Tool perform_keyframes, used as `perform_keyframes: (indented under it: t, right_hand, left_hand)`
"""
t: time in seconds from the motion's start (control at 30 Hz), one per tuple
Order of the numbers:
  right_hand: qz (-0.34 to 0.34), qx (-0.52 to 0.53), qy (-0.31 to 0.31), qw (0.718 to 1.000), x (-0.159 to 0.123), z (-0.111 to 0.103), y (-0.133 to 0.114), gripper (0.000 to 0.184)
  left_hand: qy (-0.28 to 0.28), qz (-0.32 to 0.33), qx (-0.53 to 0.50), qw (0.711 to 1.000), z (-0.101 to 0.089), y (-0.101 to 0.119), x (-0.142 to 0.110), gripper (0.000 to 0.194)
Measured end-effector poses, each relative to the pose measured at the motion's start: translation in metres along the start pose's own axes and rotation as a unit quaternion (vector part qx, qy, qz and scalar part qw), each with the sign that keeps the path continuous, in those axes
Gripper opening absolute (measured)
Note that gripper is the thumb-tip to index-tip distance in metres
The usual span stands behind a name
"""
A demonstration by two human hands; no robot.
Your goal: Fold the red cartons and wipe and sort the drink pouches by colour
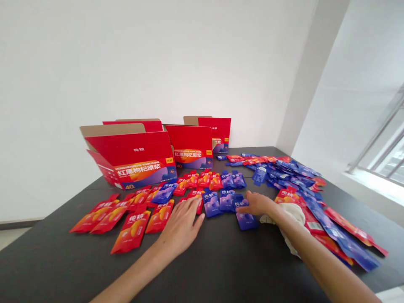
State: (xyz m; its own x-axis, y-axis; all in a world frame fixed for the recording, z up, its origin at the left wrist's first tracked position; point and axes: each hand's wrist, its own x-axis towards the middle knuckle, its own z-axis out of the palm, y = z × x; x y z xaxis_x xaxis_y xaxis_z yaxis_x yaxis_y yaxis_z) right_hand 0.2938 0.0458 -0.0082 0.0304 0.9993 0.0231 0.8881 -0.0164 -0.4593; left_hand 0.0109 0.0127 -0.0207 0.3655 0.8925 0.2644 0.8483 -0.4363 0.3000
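My left hand [183,224] lies low over the middle of the row, fingers stretched onto a red pouch [199,203] that it partly covers, thumb spread to the side. My right hand [259,204] reaches across a blue pouch [246,221], thumb and forefinger apart and touching its upper part; the other fingers are mostly hidden. Between the hands lie two more blue pouches, one [211,205] beside the other [227,199]. Left of my left hand, several red pouches [131,230] lie in rows, with one blue pouch [164,193] on top of them.
Open red cartons [143,155] stand along the back of the dark table [217,265]. A heap of blue and red pouches [284,172] covers the right side. A whitish cloth [292,212] lies under my right forearm. A white wall [195,63] rises behind.
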Motion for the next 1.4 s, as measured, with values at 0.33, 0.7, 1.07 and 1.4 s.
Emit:
perform_keyframes:
  t: [0.33, 0.7, 1.07, 1.4]
  right_hand:
    - [0.069, 0.087, -0.007, 0.994, -0.001, 0.028, 0.002, 0.041]
    - [-0.137, 0.432, 0.066, 0.889, -0.073, 0.055, -0.077, 0.035]
    - [-0.1, 0.568, 0.01, 0.817, -0.074, 0.049, -0.082, 0.035]
    - [-0.009, 0.67, -0.069, 0.739, -0.08, 0.053, -0.082, 0.038]
  left_hand:
    - [0.006, -0.07, -0.327, 0.943, 0.015, 0.009, 0.003, 0.041]
    - [-0.002, -0.093, -0.588, 0.803, 0.027, 0.055, -0.004, 0.036]
    - [0.086, -0.101, -0.589, 0.797, 0.018, 0.051, -0.006, 0.033]
    - [0.081, -0.054, -0.561, 0.822, 0.013, 0.052, -0.015, 0.04]
